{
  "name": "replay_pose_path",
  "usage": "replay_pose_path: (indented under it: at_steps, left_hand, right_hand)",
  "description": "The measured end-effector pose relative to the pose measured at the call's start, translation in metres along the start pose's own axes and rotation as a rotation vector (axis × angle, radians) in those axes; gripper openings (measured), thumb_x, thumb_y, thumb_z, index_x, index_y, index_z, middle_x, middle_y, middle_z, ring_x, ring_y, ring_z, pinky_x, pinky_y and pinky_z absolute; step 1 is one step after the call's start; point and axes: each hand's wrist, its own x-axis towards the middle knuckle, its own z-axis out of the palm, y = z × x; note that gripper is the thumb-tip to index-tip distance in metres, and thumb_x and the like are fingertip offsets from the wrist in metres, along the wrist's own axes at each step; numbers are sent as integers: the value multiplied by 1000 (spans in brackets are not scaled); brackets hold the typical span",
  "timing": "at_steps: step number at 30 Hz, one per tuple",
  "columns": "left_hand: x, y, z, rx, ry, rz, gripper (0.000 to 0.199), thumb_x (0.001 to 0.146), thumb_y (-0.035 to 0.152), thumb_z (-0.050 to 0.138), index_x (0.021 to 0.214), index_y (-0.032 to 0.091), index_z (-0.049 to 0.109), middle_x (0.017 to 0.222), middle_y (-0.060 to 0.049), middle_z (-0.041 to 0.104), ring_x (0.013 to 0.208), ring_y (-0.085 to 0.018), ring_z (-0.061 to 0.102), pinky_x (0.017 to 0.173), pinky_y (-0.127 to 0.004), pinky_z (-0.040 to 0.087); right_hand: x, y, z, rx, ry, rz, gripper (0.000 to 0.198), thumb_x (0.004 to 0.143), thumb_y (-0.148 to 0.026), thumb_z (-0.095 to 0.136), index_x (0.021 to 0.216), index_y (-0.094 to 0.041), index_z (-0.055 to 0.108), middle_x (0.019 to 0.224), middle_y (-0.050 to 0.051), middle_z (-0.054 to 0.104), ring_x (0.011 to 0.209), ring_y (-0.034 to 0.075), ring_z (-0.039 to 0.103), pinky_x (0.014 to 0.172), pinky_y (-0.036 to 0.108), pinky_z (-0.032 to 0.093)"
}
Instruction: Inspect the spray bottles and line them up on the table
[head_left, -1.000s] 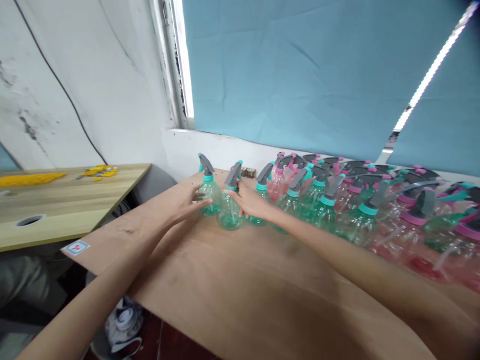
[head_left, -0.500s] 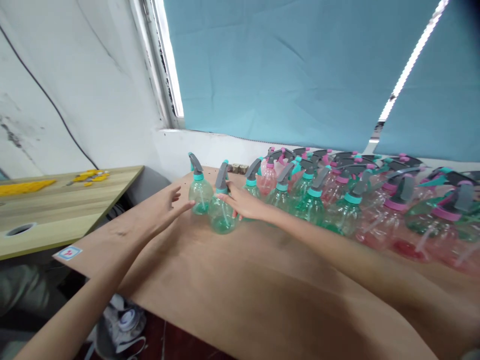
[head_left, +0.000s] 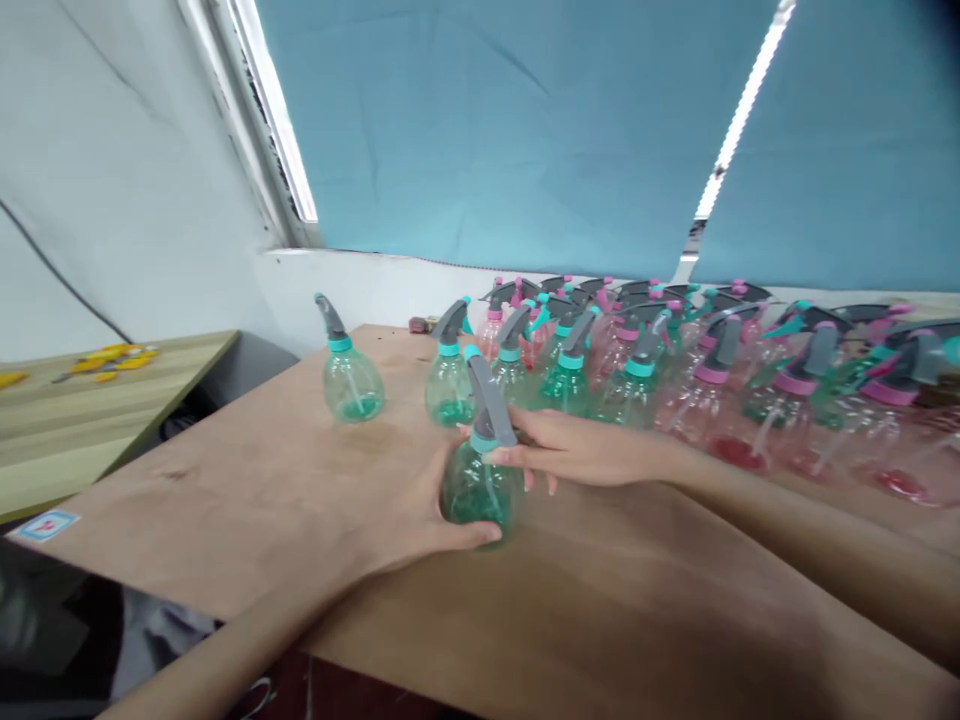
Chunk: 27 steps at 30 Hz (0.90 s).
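Note:
A green spray bottle (head_left: 480, 485) with a grey trigger head and turquoise collar is between my two hands, tilted slightly to the left, near the middle of the table. My left hand (head_left: 431, 510) wraps round its body from the left, thumb across the front. At the collar and trigger, my right hand (head_left: 559, 445) grips from the right, with some fingers hidden behind the bottle. Another green spray bottle (head_left: 354, 385) stands alone to the left. Just behind the held one is a further green spray bottle (head_left: 448, 385), at the end of the row.
Several green and pink spray bottles (head_left: 720, 400) stand packed along the back right of the wooden table (head_left: 600, 620). A second table (head_left: 45, 430) at the left carries yellow pieces (head_left: 112, 360). A blue blind (head_left: 487, 130) hangs behind.
The bottle my right hand was touching has come out of the row, toward me. My left hand has moved from beside it to round its body. The view has shifted right.

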Motion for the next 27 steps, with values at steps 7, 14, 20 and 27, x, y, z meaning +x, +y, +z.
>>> replay_pose_path:
  at_steps: [7,14,20,27]
  left_hand:
    - [42,18,63,-36,-89,57,87,64,44,82,139,32,39,138,-9,52,129,-37,46,105,-60,38]
    - [73,29,117,-66,-113,92,87,66,52,81,136,27,38,142,-11,48,132,-35,43,108,-55,36]
    - [92,38,147,-87,-114,113,97,62,55,83,140,24,33,144,-14,44,134,-35,39,109,-54,35]
    - [96,42,153,-88,-129,129,100,62,58,82,143,30,30,144,-12,43,134,-39,38,108,-59,34]
  right_hand:
    - [-67,23,-15,-208,428,71,49,77,-49,71,116,-23,57,114,8,65,98,27,62,78,42,51]
    - [-100,45,-14,-9,734,120,62,76,-49,73,128,-25,48,115,8,62,96,26,62,76,42,53]
    - [-102,58,-11,174,925,60,42,83,-49,65,119,-28,55,111,5,64,96,26,63,82,45,52]
    - [-105,62,-15,136,988,3,20,89,-37,57,105,-26,61,100,2,65,86,19,61,80,36,49]
